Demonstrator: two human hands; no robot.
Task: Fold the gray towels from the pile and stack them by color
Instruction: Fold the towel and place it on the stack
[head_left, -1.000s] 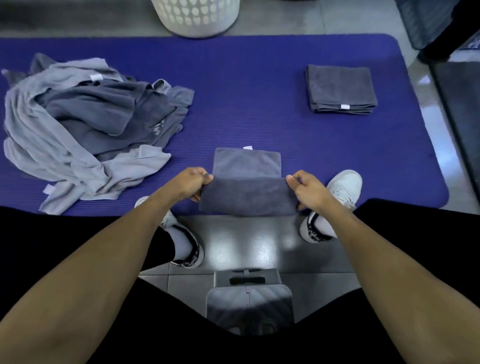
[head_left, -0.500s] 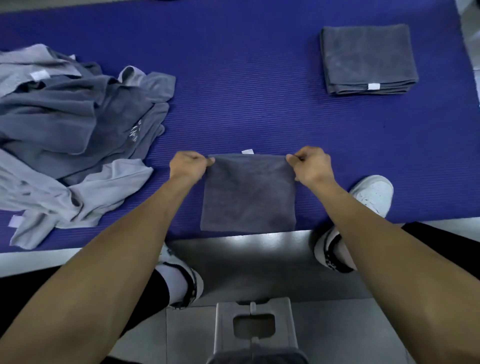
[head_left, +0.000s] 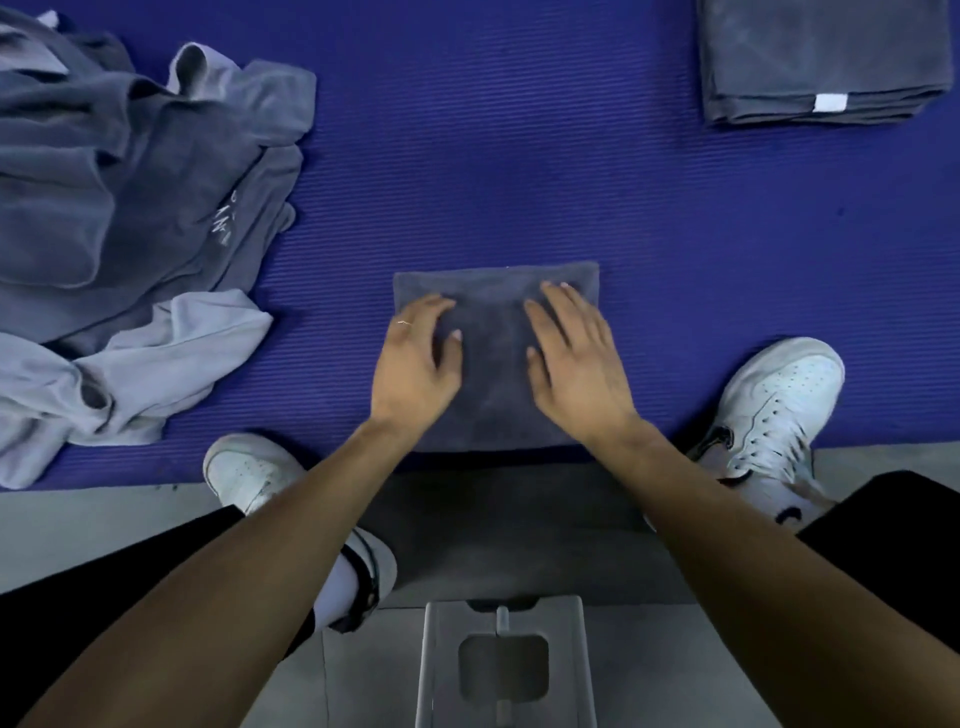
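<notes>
A dark gray folded towel (head_left: 493, 364) lies square on the blue mat (head_left: 493, 171), at its near edge. My left hand (head_left: 418, 358) lies flat on the towel's left half, fingers spread. My right hand (head_left: 574, 358) presses flat on its right half. A loose pile of gray towels (head_left: 130, 218), dark and light mixed, fills the mat's left side. A stack of folded dark gray towels (head_left: 821, 57) with a white tag sits at the far right.
My two white shoes (head_left: 774, 410) rest at the mat's near edge on either side of the towel. A gray stool (head_left: 506, 670) stands on the tiled floor below my arms. Bare mat stretches between the pile and the stack.
Both hands let go of the towel's far corners after folding it over. They now lie flat on top of it. The view has moved closer.
</notes>
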